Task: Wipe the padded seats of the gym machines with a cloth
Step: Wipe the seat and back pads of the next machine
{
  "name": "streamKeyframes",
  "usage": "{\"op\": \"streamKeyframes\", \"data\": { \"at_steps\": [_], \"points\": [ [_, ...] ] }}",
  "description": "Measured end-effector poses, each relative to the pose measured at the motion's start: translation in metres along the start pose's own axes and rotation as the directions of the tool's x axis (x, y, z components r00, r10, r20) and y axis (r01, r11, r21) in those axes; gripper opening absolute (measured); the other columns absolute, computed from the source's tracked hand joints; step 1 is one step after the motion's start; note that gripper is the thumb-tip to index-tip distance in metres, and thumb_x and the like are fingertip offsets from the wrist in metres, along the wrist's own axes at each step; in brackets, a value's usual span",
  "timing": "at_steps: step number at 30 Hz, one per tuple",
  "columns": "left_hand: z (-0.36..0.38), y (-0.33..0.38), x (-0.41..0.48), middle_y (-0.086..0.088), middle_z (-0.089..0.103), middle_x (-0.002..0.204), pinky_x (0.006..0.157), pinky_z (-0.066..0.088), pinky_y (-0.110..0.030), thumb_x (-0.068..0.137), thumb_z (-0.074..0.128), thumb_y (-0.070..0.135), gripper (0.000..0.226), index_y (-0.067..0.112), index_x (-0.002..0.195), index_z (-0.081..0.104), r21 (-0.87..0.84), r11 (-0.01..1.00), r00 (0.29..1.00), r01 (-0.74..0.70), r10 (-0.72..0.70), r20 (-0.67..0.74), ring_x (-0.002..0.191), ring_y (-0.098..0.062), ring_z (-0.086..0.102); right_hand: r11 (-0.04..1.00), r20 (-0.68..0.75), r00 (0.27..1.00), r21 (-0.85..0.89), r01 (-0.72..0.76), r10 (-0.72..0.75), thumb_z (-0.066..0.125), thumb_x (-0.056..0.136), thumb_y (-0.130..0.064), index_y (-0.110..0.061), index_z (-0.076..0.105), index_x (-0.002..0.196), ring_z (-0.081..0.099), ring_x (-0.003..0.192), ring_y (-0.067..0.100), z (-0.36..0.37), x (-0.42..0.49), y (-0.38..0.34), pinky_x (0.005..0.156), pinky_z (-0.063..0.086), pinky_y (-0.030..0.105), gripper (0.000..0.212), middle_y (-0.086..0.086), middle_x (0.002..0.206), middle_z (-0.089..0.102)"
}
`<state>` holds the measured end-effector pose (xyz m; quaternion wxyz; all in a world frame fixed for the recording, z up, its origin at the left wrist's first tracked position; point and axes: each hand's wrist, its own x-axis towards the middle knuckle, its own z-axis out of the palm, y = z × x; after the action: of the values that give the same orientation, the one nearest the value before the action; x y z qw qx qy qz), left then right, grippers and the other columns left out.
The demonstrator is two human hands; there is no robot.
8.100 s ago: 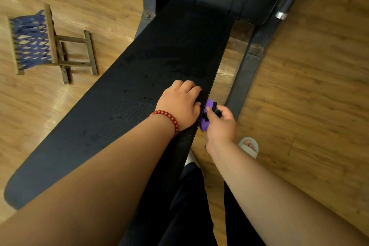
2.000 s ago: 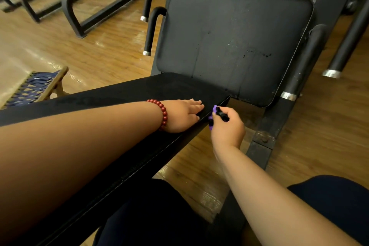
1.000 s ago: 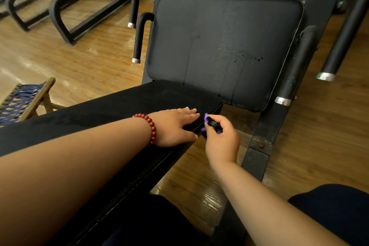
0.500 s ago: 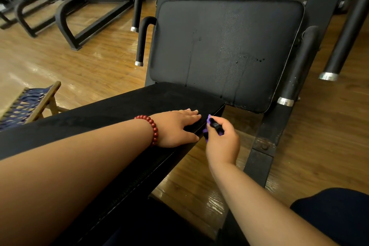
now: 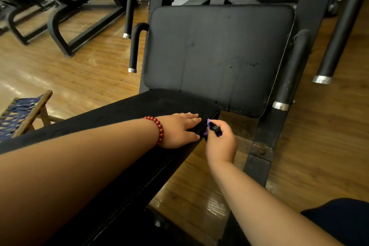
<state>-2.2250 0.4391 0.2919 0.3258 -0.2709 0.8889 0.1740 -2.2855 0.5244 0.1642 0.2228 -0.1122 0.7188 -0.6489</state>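
Left hand (image 5: 179, 129) still flat on bench pad (image 5: 119, 118), right hand (image 5: 221, 144) still around purple cloth (image 5: 208, 123).

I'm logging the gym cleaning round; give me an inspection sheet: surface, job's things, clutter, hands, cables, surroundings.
Surface: long black padded bench; upright black back pad with specks.
Job's things: purple and black cloth at the bench's right edge.
Clutter: nothing seen.
Hands: left hand flat on bench; right hand grips cloth.
Cables: nothing seen.
Surroundings: glossy wooden floor, wooden folding stool with blue woven seat, black steel machine frames.
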Motion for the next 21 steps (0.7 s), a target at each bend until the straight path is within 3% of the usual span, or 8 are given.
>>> {"op": "streamKeyframes", "data": {
  "at_steps": [2, 7, 12, 16, 21],
  "points": [
    [-0.002, 0.0, 0.009, 0.011, 0.002, 0.162, 0.119, 0.007, -0.035, 0.102, 0.037, 0.043, 0.062, 0.028, 0.155, 0.008, -0.005, 1.0, 1.0, -0.003, 0.003, -0.006, 0.149, -0.015, 0.001, 1.0, -0.022, 1.0, -0.021, -0.014, 0.014, 0.059, 0.093, -0.007, -0.031, 0.062, 0.091, 0.057, 0.073, -0.004, 0.002, 0.015, -0.001, 0.065, 0.041, 0.007, 0.024, -0.017, 0.076, 0.06],
    [-0.004, -0.003, 0.024, 0.011, 0.001, 0.162, 0.119, 0.007, -0.037, 0.103, 0.036, 0.043, 0.061, 0.029, 0.155, 0.008, -0.019, 1.0, 1.0, -0.011, 0.012, 0.009, 0.149, -0.015, 0.001, 0.995, -0.055, 0.994, -0.019, -0.098, 0.097, 0.061, 0.092, -0.01, -0.026, 0.066, 0.096, 0.065, 0.086, 0.015, 0.005, 0.034, 0.003, 0.081, 0.056, 0.035, 0.018, -0.009, 0.082, 0.065],
    [-0.002, -0.005, 0.03, 0.01, 0.002, 0.162, 0.118, 0.006, -0.034, 0.102, 0.036, 0.042, 0.061, 0.028, 0.155, 0.008, -0.033, 0.999, 0.999, -0.026, 0.025, -0.023, 0.149, -0.014, 0.001, 0.997, -0.045, 0.996, 0.032, -0.071, 0.072, 0.059, 0.092, -0.004, -0.034, 0.062, 0.092, 0.062, 0.084, 0.007, 0.006, 0.013, 0.009, 0.078, 0.056, 0.032, 0.03, -0.015, 0.088, 0.062],
    [-0.002, -0.006, 0.031, 0.011, 0.002, 0.162, 0.118, 0.007, -0.034, 0.102, 0.036, 0.043, 0.061, 0.028, 0.155, 0.008, -0.026, 0.999, 0.999, -0.031, 0.031, -0.018, 0.148, -0.013, 0.001, 0.996, -0.056, 0.994, -0.004, -0.093, 0.093, 0.059, 0.092, -0.006, -0.03, 0.065, 0.095, 0.066, 0.089, 0.017, 0.006, 0.037, 0.01, 0.083, 0.056, 0.038, 0.025, -0.01, 0.087, 0.065],
    [-0.001, -0.008, 0.033, 0.011, 0.002, 0.162, 0.118, 0.007, -0.034, 0.102, 0.036, 0.043, 0.061, 0.028, 0.155, 0.008, -0.018, 0.999, 0.999, -0.032, 0.032, -0.019, 0.148, -0.013, 0.001, 0.984, -0.091, 0.98, 0.019, -0.177, 0.178, 0.059, 0.093, -0.007, -0.03, 0.062, 0.094, 0.063, 0.091, 0.015, 0.01, 0.049, 0.008, 0.084, 0.057, 0.04, 0.023, -0.012, 0.087, 0.06]
  ]
}}
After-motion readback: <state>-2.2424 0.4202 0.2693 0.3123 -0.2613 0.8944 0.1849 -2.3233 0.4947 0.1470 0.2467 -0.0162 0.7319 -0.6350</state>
